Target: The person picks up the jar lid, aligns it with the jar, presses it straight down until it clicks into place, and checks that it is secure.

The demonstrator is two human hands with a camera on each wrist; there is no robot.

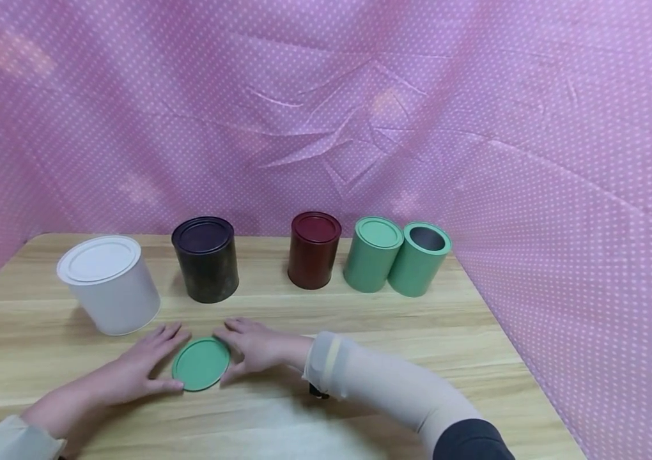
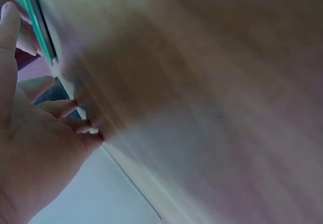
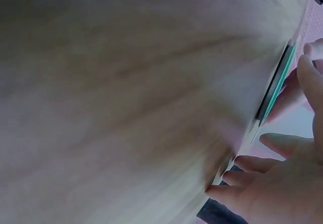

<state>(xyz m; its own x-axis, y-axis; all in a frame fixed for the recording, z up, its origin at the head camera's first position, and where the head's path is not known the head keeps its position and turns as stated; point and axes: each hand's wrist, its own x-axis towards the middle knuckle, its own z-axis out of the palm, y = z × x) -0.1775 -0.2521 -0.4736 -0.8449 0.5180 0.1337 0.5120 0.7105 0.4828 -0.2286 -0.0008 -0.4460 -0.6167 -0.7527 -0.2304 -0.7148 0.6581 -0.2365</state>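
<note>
A round green lid (image 1: 201,364) lies on the wooden table between both hands. To its left is the left hand (image 1: 144,365), fingers spread and thumb tip at the lid's near edge; whether it touches the rim I cannot tell. On the lid's other side the right hand (image 1: 252,348) has its fingertips down by the rim, thumb towards the near side. Both wrist views show fingertips resting on the tabletop, with the green lid (image 2: 38,19) seen edge-on beside the left hand (image 2: 43,148). The right wrist view shows the lid (image 3: 277,85) beyond the right hand (image 3: 272,183).
A white can (image 1: 116,294) stands just beyond the left hand. Farther back are a black can (image 1: 208,271), a dark red can (image 1: 311,262) and a lidded green can (image 1: 371,262). Beside that one stands a lidless green can (image 1: 416,271). Pink dotted cloth (image 1: 326,115) hangs behind the table.
</note>
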